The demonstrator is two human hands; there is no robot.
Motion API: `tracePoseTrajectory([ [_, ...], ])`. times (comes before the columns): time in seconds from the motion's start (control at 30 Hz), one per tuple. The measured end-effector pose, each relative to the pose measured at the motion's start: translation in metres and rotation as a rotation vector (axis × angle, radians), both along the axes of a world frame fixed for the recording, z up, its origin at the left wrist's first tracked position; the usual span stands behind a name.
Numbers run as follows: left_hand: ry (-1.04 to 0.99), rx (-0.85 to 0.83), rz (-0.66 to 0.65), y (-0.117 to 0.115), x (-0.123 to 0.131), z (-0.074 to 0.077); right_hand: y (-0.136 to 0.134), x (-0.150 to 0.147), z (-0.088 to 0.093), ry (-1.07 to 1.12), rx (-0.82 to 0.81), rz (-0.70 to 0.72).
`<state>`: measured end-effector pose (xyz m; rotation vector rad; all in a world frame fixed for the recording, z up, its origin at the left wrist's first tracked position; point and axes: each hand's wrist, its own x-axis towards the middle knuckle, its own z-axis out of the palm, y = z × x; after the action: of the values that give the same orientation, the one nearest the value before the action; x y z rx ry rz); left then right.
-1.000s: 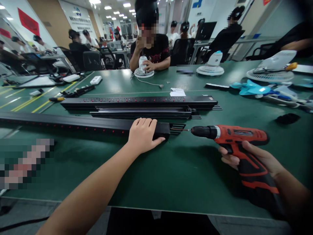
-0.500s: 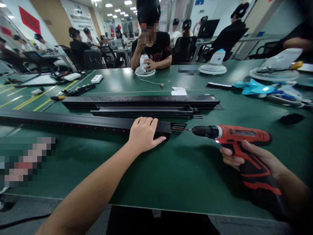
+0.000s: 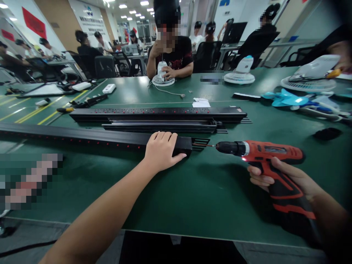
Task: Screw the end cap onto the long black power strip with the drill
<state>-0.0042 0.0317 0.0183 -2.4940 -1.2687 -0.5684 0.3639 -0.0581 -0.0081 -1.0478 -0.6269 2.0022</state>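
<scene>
A long black bar [image 3: 123,140] with red dots along its side lies across the green table, a slotted bracket [image 3: 201,142] at its right end. Over that end my left hand [image 3: 161,151] is wrapped, fingers on top and thumb along the near side. My right hand [image 3: 275,176] grips the handle of a red and black power drill [image 3: 277,150]. The drill points left, and its thin bit reaches to the bracket at the bar's end. Whether the tip touches a screw is too small to tell.
Behind the bar lie another black bar [image 3: 165,112] and an open black channel [image 3: 162,125]. Across the table [image 3: 192,205] a person [image 3: 176,55] holds a white fan part [image 3: 162,69]. Blue fan blades [image 3: 288,98] and fan housings [image 3: 239,77] lie at the right.
The drill and my right hand have shifted very slightly left. My left hand and the bar have stayed in place.
</scene>
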Motion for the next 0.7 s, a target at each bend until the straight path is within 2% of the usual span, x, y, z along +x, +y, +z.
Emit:
tracePoseTrajectory([
  [0.2, -0.008, 0.013, -0.003, -0.0003, 0.0002, 0.0002, 0.0005, -0.0046, 0.0036, -0.017, 0.048, -0.017],
  [0.7, -0.005, -0.002, 0.001, -0.0001, 0.0003, -0.0002, 0.0008, 0.0005, -0.0020, 0.007, 0.007, -0.035],
])
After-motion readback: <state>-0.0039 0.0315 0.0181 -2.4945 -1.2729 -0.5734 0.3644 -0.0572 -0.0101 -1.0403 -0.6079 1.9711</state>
